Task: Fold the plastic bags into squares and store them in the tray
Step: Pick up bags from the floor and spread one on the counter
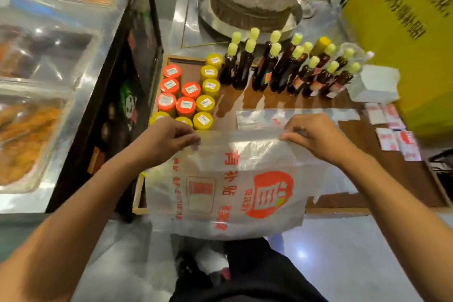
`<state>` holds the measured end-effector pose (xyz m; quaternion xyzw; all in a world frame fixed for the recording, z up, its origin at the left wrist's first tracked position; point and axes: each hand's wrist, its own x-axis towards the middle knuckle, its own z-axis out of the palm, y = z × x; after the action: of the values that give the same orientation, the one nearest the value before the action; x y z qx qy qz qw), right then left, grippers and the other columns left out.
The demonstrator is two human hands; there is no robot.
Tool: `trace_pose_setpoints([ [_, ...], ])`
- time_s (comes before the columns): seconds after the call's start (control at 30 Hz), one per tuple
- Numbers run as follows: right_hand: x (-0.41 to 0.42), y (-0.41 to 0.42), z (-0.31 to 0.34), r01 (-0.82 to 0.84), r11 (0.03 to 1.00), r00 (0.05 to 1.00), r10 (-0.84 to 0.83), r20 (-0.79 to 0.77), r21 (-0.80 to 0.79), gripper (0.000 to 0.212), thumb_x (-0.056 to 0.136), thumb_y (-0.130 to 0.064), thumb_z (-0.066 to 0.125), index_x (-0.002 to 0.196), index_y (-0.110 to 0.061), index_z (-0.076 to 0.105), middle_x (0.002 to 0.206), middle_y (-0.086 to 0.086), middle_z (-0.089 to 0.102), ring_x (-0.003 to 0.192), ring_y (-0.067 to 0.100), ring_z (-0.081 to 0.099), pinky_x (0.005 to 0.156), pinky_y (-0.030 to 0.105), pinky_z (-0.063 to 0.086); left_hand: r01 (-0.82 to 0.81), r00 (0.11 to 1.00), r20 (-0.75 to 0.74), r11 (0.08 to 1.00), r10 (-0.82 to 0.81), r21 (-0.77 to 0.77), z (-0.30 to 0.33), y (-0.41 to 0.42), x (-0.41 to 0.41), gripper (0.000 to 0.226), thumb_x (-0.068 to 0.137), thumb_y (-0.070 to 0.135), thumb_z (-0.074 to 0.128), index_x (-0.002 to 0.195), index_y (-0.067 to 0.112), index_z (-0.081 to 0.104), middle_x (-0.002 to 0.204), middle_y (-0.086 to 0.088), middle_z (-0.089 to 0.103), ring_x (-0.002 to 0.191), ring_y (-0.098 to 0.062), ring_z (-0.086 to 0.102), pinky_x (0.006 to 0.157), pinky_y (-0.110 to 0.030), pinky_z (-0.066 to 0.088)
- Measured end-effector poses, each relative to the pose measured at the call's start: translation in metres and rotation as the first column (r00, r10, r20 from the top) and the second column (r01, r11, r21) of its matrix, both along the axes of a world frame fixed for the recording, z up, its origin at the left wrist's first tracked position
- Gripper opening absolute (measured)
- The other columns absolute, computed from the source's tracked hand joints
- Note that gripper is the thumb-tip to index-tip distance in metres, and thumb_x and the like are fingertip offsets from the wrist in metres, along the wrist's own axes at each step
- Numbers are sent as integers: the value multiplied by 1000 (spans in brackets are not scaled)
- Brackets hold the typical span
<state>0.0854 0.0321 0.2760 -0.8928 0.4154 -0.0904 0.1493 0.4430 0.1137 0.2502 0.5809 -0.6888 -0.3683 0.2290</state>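
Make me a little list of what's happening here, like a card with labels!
left hand: fingers pinch the bag's top left edge
right hand: fingers pinch the bag's top right edge
plastic bag: see-through with red print, held spread out, lower part hanging past the table edge, not folded yet
table: brown wood
jars: orange and yellow lids, at the left beyond the bag
bottles: dark, with pale yellow caps, in rows at the back
white box: right of the bottles
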Motion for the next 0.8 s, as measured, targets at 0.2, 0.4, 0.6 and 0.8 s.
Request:
trace_pose_setpoints([
  [0.2,-87,0,-5,87,996,996,-87,-8,-1,19,89,-31,74,88,-12,76,89,2,73,79,24,68,67,45,55,104,994,22,995,-103,-5,-6,-39,-84,16,94,21,70,79,23,75,62,21,66,60,3,58,54,-14,39],
  [0.4,-185,-34,-26,171,980,985,-173,14,104,16,85,-32,77,78,-24,66,78,-10,64,73,17,63,66,37,52,175,981,81,984,-178,44,-20,-89,-186,28,89,22,76,67,32,63,62,13,62,60,3,58,53,-14,39],
  [0.6,-275,-111,-52,182,911,982,-189,-17,371,21,89,-31,74,71,-36,64,66,-8,68,62,5,63,60,28,47,123,983,109,973,-146,194,-35,-148,-270,27,99,30,63,73,27,72,63,15,66,56,1,55,55,-14,39],
  [0.8,-296,-201,-102,99,898,981,-17,-192,429,12,93,-30,71,81,-27,70,73,-14,64,68,3,58,62,20,40,132,984,67,926,-166,352,-67,-211,-305,39,100,22,63,66,3,63,60,4,56,56,-8,49,59,-19,41],
])
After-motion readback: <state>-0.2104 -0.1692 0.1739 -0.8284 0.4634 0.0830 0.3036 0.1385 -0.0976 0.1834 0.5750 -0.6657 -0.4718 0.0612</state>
